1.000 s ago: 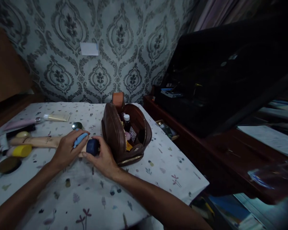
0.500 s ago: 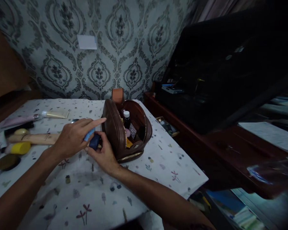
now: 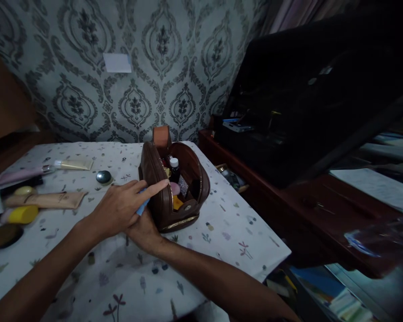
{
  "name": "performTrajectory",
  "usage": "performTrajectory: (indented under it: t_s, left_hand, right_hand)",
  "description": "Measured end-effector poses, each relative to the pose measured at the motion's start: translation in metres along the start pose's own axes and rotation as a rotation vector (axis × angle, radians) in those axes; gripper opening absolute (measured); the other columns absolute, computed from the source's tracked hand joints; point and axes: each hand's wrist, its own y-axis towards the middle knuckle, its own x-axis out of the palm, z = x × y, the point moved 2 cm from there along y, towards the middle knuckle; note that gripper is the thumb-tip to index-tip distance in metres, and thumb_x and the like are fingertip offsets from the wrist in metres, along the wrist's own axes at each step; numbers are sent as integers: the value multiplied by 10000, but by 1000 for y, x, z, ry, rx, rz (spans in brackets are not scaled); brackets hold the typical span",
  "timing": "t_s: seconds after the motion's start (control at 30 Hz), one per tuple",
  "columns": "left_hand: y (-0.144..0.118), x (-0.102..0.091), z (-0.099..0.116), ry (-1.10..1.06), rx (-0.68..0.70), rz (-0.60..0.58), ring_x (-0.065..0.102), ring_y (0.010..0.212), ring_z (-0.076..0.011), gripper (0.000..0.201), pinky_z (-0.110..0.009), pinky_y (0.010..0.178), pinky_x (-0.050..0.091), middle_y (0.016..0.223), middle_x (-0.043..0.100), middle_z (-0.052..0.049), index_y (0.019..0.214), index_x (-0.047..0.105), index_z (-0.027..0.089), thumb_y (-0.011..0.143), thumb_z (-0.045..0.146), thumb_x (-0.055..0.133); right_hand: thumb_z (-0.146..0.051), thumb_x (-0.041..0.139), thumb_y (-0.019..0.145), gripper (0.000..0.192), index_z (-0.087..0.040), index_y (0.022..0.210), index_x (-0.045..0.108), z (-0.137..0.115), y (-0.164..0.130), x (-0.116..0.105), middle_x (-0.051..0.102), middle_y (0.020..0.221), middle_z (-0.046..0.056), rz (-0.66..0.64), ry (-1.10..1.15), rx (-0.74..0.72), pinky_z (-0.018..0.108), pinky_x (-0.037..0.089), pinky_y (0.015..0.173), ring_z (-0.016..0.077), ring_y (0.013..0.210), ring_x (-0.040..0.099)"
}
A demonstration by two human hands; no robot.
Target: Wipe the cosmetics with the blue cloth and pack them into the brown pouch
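My left hand [image 3: 119, 205] pinches a light blue cloth [image 3: 143, 205], its index finger stretched out past the bag's near edge. Beneath and behind it lies my right hand [image 3: 144, 232], its fingers mostly covered. The small dark blue object it gripped a moment before is now hidden between the hands. Just beyond them stands a brown leather toiletry bag [image 3: 154, 192], unzipped and upright. Inside it are a dark bottle with a white cap [image 3: 174, 167], a pink round item [image 3: 175, 188], an orange-yellow item [image 3: 177, 202] and a glittery item [image 3: 183, 184].
At the left lie a beige tube [image 3: 53, 200], a cream tube [image 3: 74, 165], a pink tube [image 3: 23, 175], a yellow-capped item [image 3: 23, 214] and a round dark compact [image 3: 4, 235]. A dark green round item [image 3: 103, 177] sits behind my left hand. A black case [image 3: 298, 103] leans at right.
Both hands have moved slightly right and closer together, the left now over the right. The dark blue object has gone out of sight, and the green round item has come into fuller view.
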Motion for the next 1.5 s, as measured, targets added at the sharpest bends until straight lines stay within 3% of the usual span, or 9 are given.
performTrajectory:
  t_s: [0.13,0.37,0.57,0.67,0.73,0.9,1.07,1.17,1.5]
  left_hand:
    - [-7,9,-6,-47,-2,43,607,872,-203,905,-261,631,475,957,615,-20,1561,183,327,756,28,466]
    - [-9,8,-10,-76,-32,61,590,901,-195,797,-264,661,507,1000,611,-35,1535,281,343,816,40,446]
    - [-5,-3,-7,-113,-35,177,491,1285,-287,637,-361,791,578,1432,517,-90,1390,515,291,812,26,480]
    - [-3,-7,-9,-183,21,188,387,1423,-255,564,-386,914,575,1515,477,-49,1337,553,243,838,11,426]
    - [-1,-9,-11,-220,45,164,369,1445,-238,533,-405,973,559,1515,486,-49,1316,559,215,848,11,405]
    - [4,-8,-12,-291,66,170,436,1407,-230,490,-438,1060,508,1417,582,-84,1241,587,186,829,-7,405]
    - [5,1,-12,-308,32,129,558,1289,-244,548,-419,983,550,1332,630,-98,1287,564,207,803,-13,432]
    - [5,5,-13,-322,7,113,630,1162,-242,522,-407,933,566,1253,662,-99,1268,581,215,806,13,445]
    - [3,6,-14,-498,-1,157,667,1008,-242,301,-368,805,551,1120,697,-88,1213,596,209,921,248,535]
  right_hand:
    - [-305,702,672,254,-249,881,568,5,-1,2,635,891,20,-77,91,22,375,596,770,230,887,636]
    - [-314,740,653,313,-198,912,609,8,-4,3,674,908,30,-82,127,2,352,564,750,228,852,642]
    - [-311,739,675,278,-201,913,646,-4,-6,-2,703,940,47,-87,33,-80,366,558,803,250,928,655]
    - [-296,720,712,227,-202,909,657,-14,-4,-6,717,926,46,-174,-28,-114,376,558,812,257,932,665]
    - [-306,729,724,303,-198,999,662,-20,-3,-10,718,1017,57,-212,-63,-131,393,555,844,271,995,660]
    - [-309,771,746,356,-182,1065,677,-29,-5,-23,706,1094,70,-356,-186,-151,419,536,913,285,1052,652]
    - [-339,829,711,611,-187,1259,608,-42,-19,-44,679,1177,111,-540,-403,-204,419,550,892,291,1044,662]
    - [-343,811,745,627,-225,1314,575,-59,-25,-61,646,1241,103,-639,-405,-234,392,527,954,271,1122,637]
    - [-337,848,699,590,-255,1241,628,-102,-8,-88,659,1221,74,-614,-365,-148,392,510,968,254,1134,624]
